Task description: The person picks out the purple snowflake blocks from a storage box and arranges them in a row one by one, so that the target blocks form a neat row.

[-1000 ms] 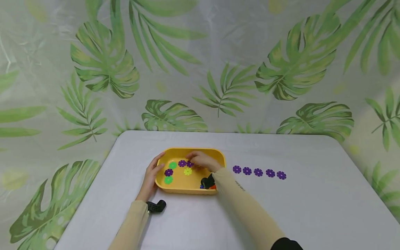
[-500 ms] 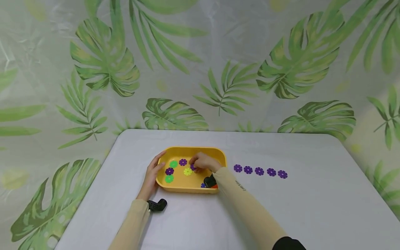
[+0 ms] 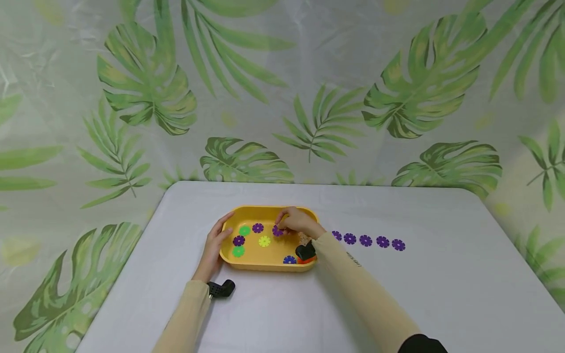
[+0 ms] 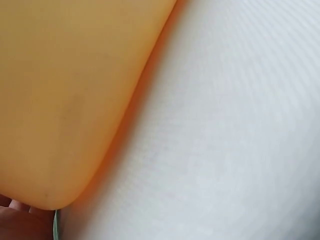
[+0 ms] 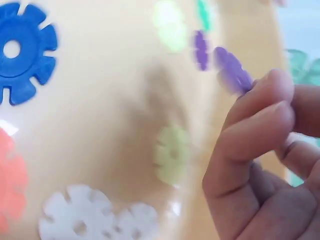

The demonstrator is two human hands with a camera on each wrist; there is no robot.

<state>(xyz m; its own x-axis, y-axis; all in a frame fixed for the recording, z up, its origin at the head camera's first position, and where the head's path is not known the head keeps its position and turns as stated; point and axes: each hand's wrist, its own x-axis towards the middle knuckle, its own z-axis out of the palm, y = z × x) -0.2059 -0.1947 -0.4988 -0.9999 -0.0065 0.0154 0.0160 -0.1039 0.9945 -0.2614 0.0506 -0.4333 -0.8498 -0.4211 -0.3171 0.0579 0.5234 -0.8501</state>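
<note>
My right hand (image 3: pixel 300 221) pinches a purple notched snowflake disc (image 5: pixel 234 71) between thumb and fingertips, above the yellow tray (image 3: pixel 265 267). In the right wrist view the disc is tilted and apart from the tray floor. My left hand (image 3: pixel 215 245) holds the left end of the tray, thumb over the rim and fingers along the outside. Inside the tray lie a yellow disc (image 3: pixel 264 241), green discs (image 3: pixel 238 251), purple discs (image 3: pixel 258 228) and a blue disc (image 3: pixel 289 260). An orange disc (image 5: pixel 11 180) and white discs (image 5: pixel 80 215) lie at its right end, partly hidden in the head view.
A row of several purple discs (image 3: pixel 365 240) lies on the white tabletop (image 3: pixel 423 294) right of the tray; my right forearm partly covers its near end. Behind the table hangs a leaf-patterned curtain (image 3: pixel 326 122). Each wrist carries a small black camera (image 3: pixel 222 289).
My right hand has picked a purple disc from the tray floor and moved it right and up. The left hand stays on the tray.
</note>
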